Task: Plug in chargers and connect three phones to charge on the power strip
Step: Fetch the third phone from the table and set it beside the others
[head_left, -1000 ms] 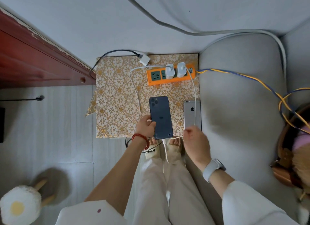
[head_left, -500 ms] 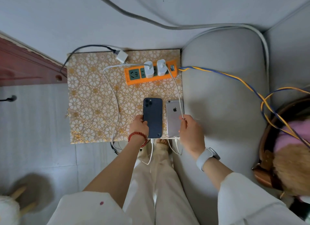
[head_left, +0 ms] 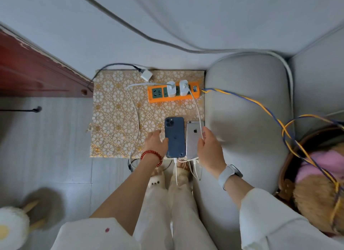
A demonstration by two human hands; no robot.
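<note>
Only an Apple logo reads — on the silver phone — right hand pinching its cable, left hand spread.

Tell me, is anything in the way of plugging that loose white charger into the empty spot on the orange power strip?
Nothing visible is. The loose white charger lies on the patterned mat just behind the orange power strip. The empty socket sits at the strip's left end, uncovered, with only bare mat between them. Both hands are down by the phones.

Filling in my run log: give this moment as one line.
phase: second phone laid | left hand: open beside blue phone | right hand: pinching white cable | silver phone: cabled | third charger: unplugged
</note>
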